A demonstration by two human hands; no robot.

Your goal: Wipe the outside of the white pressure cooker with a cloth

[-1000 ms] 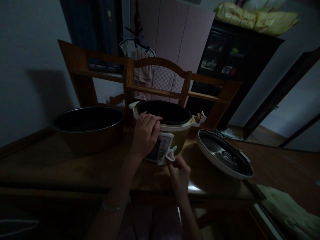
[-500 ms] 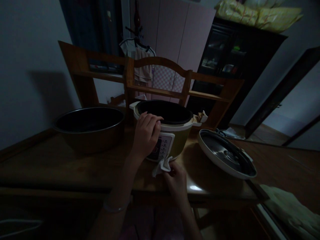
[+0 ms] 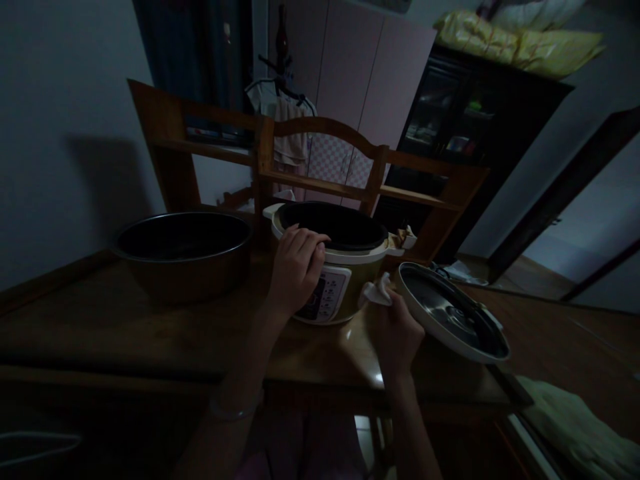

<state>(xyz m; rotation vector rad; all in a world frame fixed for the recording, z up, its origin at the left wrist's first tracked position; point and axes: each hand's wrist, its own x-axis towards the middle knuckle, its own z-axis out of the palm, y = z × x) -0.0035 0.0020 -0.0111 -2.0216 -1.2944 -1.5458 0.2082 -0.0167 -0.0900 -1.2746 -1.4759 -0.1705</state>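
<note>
An open rice cooker (image 3: 367,267) with a green body and a pale rim stands on the wooden desk, its inside dark. My left hand (image 3: 299,267) has its fingers curled over the near rim, covering part of the control panel (image 3: 327,295). Pinched in my right hand (image 3: 400,337) is a crumpled white cloth (image 3: 377,291), close to the cooker's lower right side; whether it touches the body I cannot tell. A round lid (image 3: 453,313) lies inner side up to the right of that hand. To the left sits a wide dark pot (image 3: 187,273).
The wooden desk (image 3: 200,340) has a raised shelf (image 3: 320,127) along its back. Brown material is wrapped at the cooker's right handle (image 3: 403,240). Pale fabric (image 3: 575,420) lies beyond the desk's right end. A dark cabinet (image 3: 465,113) stands behind.
My right hand has moved up and to the right with the white cloth, from below the control panel to the cooker's right side. My left hand stays on the rim.
</note>
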